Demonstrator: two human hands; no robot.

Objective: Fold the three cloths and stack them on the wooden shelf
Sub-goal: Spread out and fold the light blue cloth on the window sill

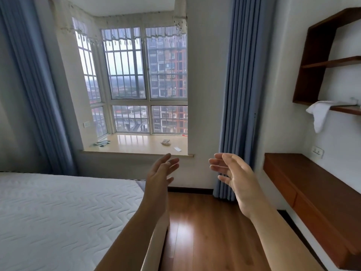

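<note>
Glossy brown wooden floorboards [205,231] ran beneath me, with one white quilted mattress [58,212] close on my left. Both my bare forearms reached out above the floor. My left hand [160,175] and my right hand [234,180] were raised with the palms turned toward each other, apart, the fingers loosely straight and spread. Neither hand gripped or touched anything.

To my right, one long reddish-brown wooden wall desk [312,192] stood out from the white wall, under a white wall socket [317,152]. Two blue pleated curtains hung beyond, one [240,94] just past my right hand and the other [33,94] at the far left. Between them lay the pale stone window sill [140,143], which carried a crumpled pale wad [166,142] and a small white slip [177,149].

High on the right wall hung the dark brown wooden shelf [312,65], showing three boards. One white cloth [320,112] lay unfolded on the lowest board, a corner drooping over the front edge. I could not tell whether other cloths lay behind it.
</note>
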